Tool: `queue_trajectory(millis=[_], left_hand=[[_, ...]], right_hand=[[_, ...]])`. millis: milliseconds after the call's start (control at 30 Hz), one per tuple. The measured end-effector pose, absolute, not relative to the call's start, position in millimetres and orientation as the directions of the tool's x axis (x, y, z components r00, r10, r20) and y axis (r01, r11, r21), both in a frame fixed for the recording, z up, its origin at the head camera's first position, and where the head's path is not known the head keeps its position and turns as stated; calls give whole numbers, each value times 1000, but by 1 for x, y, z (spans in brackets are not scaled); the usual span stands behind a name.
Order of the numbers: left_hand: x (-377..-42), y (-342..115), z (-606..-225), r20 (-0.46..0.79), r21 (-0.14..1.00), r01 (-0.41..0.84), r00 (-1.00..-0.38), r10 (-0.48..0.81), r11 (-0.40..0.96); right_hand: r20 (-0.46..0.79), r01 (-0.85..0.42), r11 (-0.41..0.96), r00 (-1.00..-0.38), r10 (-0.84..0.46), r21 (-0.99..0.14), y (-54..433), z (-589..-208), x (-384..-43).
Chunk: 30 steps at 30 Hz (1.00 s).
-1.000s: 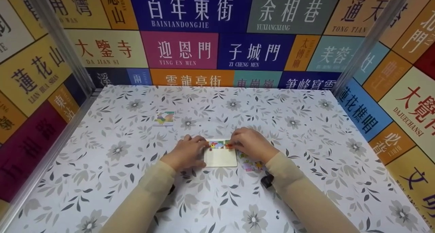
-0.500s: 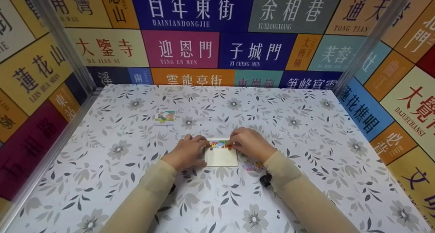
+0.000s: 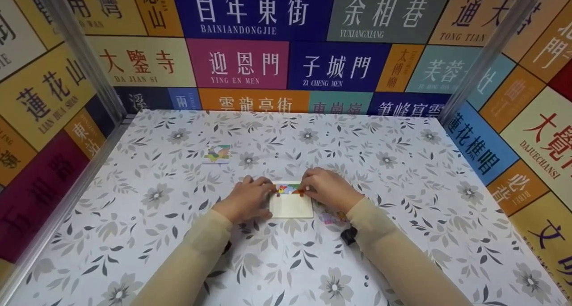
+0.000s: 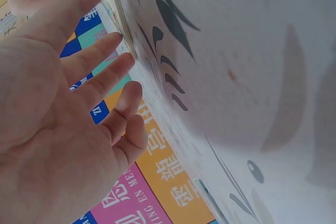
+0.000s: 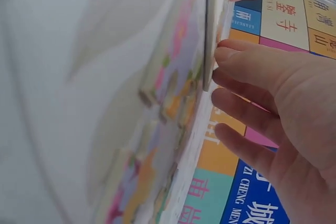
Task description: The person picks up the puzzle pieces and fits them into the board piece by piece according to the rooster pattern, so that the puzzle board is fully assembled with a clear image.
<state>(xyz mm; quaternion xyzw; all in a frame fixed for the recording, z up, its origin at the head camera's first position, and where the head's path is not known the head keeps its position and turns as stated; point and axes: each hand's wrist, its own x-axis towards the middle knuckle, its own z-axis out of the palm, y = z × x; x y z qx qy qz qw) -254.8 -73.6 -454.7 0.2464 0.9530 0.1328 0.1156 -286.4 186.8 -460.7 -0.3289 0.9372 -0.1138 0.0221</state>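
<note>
A small cream puzzle board [image 3: 291,207] lies before me, with a row of colourful jigsaw pieces [image 3: 288,189] along its far side. My left hand [image 3: 247,200] rests at the board's left side, index finger by the row's left end and thumb near the lower left corner. In the left wrist view its fingers [image 4: 100,80] are mostly straight, some at the board edge. My right hand [image 3: 328,187] pinches the jigsaw piece [image 3: 300,191] at the row's right end between thumb and index finger. Loose jigsaw pieces [image 5: 170,51] lie beside the board, partly under the right hand.
A small square picture card [image 3: 216,154] lies farther back to the left on the flower-patterned tabletop [image 3: 250,270]. Colourful panels with Chinese lettering [image 3: 241,64] stand behind and at both sides. A clear corner post [image 3: 487,51] rises at the back right.
My right hand has shifted slightly left along the row, covering more of its right end. The left hand keeps its place at the board. The view has shifted a little.
</note>
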Motion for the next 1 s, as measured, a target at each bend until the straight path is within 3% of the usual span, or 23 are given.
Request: queue_trajectory(millis=[333,1000], left_hand=[[-256,-73,-459,-131,314,459,-846,517,831],[-257,-72,-456,-159,317,442,-847,507,839]], right_hand=[[37,-646,714,-748,-663,-269,193,-459,-280],[86,-616,706,-771,-630,-350,210,-458,-275]])
